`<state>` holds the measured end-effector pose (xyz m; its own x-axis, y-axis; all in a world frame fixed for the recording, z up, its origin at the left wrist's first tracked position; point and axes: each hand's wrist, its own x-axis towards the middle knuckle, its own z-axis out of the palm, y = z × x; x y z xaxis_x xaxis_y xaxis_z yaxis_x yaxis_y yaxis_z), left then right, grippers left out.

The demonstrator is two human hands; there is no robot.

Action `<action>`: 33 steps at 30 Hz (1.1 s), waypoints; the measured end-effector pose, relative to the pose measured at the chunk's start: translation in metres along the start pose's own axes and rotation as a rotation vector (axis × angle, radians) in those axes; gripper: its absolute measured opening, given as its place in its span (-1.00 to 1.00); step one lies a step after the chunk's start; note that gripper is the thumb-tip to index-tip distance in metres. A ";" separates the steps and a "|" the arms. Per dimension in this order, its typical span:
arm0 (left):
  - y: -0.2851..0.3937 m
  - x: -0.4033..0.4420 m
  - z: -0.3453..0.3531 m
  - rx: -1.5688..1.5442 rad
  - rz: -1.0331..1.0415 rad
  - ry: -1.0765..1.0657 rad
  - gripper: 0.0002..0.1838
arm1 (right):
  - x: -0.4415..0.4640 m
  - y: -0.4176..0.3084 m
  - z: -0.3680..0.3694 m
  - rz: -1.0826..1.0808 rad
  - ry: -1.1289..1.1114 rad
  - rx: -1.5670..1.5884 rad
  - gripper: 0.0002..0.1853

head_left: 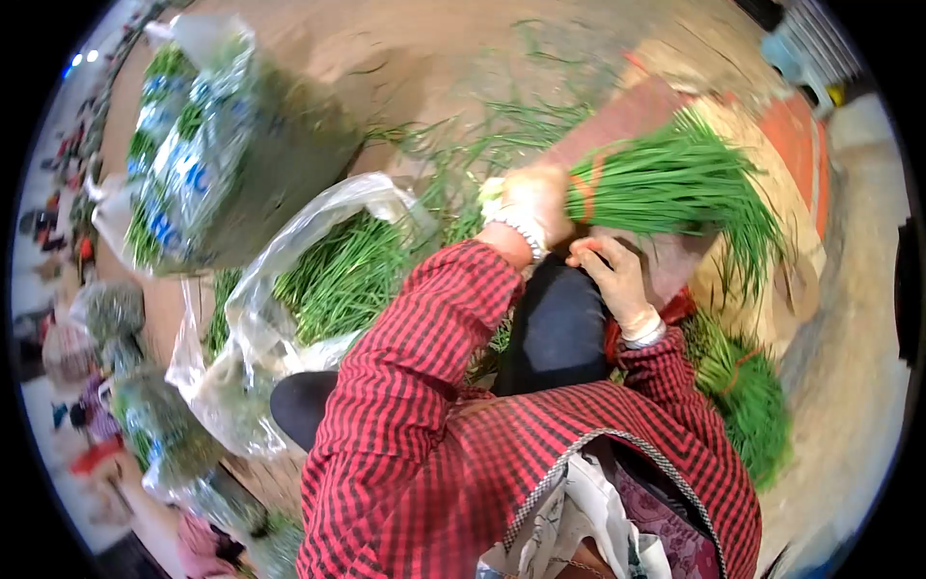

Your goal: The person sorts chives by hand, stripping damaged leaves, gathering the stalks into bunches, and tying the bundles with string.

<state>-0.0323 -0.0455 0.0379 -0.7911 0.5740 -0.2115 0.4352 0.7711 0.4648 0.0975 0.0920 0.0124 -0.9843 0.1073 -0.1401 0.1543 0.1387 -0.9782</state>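
Observation:
My left hand (538, 200), slightly blurred, is wrapped round the stem end of a large bunch of green chives (666, 179). Orange bands (590, 183) circle the bunch just beyond my fingers, and its leaf tips fan out to the right. Close below it, my right hand (614, 277) is closed, thumb and fingertips together; whatever lies between them is too small to make out. Loose chives (347, 275) fill an opened clear plastic bag (253, 323) left of my knee. Another banded bunch (750, 410) lies by my right sleeve.
Full plastic bags of greens (227, 145) stand at the upper left, with more bags (174, 425) below. Scattered leaves (521, 125) lie on the floor ahead. A reddish-brown board (617, 121) lies beneath the held bunch. A blue-grey plastic stool (815, 48) stands at the upper right.

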 end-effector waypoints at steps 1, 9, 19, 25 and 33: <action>0.002 -0.001 0.012 0.102 -0.048 0.062 -0.38 | -0.002 -0.007 -0.002 0.069 0.026 0.043 -0.79; 0.009 -0.009 0.020 0.353 -0.038 0.089 -0.06 | 0.047 -0.035 -0.003 0.184 -0.030 0.208 -0.73; 0.024 0.014 -0.001 0.261 0.054 -0.300 0.45 | -0.001 0.008 -0.020 0.289 0.013 0.440 -0.70; -0.018 0.000 0.071 0.298 0.297 0.199 -0.31 | 0.048 -0.041 0.022 -0.148 0.118 0.361 -0.78; 0.034 -0.070 -0.067 0.558 0.580 0.169 -0.68 | 0.015 -0.145 -0.006 -0.534 0.021 -0.384 -0.29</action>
<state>0.0090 -0.0778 0.1255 -0.4096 0.9084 0.0841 0.9091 0.4141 -0.0446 0.0609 0.0794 0.1529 -0.9327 -0.0548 0.3564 -0.3315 0.5190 -0.7878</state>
